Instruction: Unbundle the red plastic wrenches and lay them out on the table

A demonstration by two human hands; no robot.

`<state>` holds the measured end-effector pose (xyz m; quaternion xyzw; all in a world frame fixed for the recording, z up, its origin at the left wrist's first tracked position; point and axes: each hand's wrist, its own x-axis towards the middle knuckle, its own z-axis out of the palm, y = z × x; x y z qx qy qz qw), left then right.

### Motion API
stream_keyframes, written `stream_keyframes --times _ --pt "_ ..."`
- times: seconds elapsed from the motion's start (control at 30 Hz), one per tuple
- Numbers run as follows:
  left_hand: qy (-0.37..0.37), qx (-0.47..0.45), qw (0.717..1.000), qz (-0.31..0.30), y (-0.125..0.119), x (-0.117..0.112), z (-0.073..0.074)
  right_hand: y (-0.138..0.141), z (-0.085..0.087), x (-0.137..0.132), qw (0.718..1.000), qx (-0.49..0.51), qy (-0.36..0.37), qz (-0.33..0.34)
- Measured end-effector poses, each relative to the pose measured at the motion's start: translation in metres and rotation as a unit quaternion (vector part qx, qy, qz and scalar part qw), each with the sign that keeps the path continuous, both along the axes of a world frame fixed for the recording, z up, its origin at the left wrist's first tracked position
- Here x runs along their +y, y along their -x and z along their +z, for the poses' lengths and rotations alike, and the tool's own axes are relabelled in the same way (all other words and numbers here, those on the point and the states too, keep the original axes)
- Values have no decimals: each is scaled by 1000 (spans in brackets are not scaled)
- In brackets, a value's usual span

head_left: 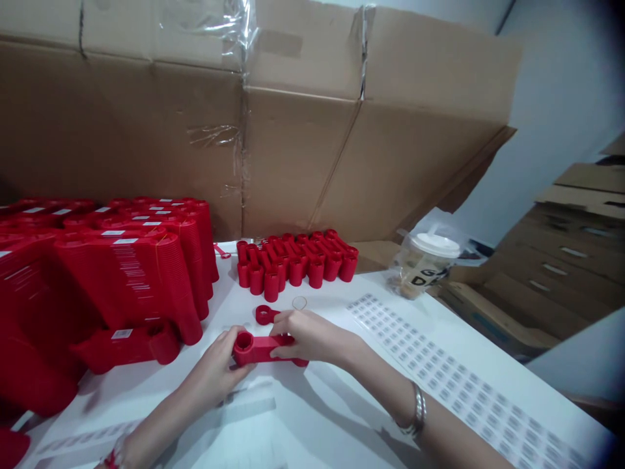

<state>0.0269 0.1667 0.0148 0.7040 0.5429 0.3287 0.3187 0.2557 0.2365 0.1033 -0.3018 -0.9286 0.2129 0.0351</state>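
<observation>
Both hands are at a short stack of red ring-ended plastic pieces (263, 350) low over the white table. My left hand (222, 361) grips its left ring end, thumb and fingers on either side. Closed over the right part is my right hand (305, 335), its fingers partly hiding that end. Just behind the right fingers, another red ring-ended piece (265, 314) shows, its far part covered by the hand. A thin rubber band (299, 303) lies beyond it on the table.
Tall stacks of red pieces (131, 280) with white labels fill the left side. Smaller red stacks (295, 260) stand at the back, before a cardboard wall (303, 156). A sticker sheet (434, 365) lies at right, near a bagged lidded cup (424, 260).
</observation>
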Motion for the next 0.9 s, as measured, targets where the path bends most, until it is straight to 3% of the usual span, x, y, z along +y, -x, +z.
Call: stream_keyframes --times 0.27,0.5,0.6,0.9 --pt "62 -87 994 14 -5 -2 -1 -1 -3 0 1000 13 19 3" --pt "69 -79 994 -32 -4 -1 9 -17 25 9 999 38 14 -14" --pt "75 -44 994 -63 -7 -5 16 -25 28 16 999 16 8 -45" --pt "77 56 989 -112 -21 -23 34 -4 -13 8 990 -107 -35 -83"
